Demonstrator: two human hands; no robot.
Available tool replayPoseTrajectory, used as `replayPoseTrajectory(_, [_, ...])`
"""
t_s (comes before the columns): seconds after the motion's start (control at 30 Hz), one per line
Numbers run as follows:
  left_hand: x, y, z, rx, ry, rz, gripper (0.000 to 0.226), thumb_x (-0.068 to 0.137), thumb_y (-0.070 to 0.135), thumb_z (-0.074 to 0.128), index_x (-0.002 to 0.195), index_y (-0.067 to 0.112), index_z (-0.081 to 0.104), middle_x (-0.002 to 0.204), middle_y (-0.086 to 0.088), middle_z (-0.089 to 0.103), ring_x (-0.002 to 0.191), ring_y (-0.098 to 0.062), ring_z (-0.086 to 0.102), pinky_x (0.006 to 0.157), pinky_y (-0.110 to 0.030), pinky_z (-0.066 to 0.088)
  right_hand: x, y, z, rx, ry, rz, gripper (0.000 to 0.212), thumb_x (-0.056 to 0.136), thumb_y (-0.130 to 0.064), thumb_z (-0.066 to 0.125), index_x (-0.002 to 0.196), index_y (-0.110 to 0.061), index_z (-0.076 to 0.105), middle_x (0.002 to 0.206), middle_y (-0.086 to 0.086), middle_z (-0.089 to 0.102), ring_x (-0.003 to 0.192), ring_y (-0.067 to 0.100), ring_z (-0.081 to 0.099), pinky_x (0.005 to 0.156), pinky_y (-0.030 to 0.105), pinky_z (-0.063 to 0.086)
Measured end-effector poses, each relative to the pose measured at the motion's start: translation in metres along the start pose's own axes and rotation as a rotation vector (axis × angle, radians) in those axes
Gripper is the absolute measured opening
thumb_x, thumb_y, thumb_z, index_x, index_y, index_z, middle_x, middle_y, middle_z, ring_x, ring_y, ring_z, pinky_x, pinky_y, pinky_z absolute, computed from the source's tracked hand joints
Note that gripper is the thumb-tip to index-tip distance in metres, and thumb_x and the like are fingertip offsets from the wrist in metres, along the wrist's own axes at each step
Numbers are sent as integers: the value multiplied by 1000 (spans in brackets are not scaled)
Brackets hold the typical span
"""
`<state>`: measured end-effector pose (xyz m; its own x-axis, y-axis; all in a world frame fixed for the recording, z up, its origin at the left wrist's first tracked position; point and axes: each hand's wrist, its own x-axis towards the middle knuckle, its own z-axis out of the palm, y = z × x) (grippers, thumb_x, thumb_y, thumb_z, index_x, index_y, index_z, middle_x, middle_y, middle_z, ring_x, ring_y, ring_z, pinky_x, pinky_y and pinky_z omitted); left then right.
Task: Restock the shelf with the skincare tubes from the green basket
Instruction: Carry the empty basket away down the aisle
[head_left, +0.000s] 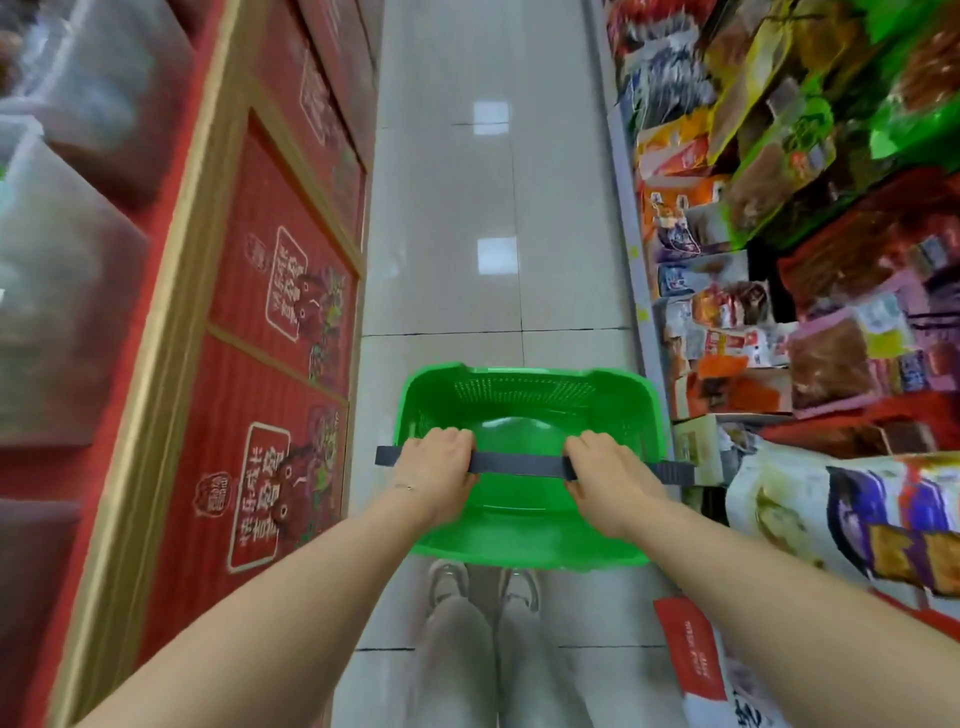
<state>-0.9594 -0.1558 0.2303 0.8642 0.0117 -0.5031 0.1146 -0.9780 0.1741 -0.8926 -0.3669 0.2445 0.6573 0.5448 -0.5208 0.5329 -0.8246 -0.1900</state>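
the left hand and the right hand are both curled around the dark handle, which runs left to right between them. the green basket hangs just below, equally near to both hands. no skincare tubes show inside it. snack shelves stand at the right.

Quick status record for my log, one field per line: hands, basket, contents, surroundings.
left hand: grips the dark handle near its left end
right hand: grips the same handle near its right end
green basket: carried in front of the body, over the tiled floor
contents: no tubes visible in the part of the inside that shows
left of aisle: red printed panels
right of aisle: shelves of colourful packets, blurred
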Motion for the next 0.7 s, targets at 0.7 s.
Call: replayPoseTrajectory(0.7, [70, -34, 140, -66, -10, -88, 13, 93, 14, 50, 103, 20, 44, 102, 1, 50, 97, -23, 50, 85, -36, 37, 95, 13, 113, 80, -68, 6, 10, 94, -16, 54, 104, -16, 52, 104, 2, 50, 102, 25, 48, 77, 34, 33])
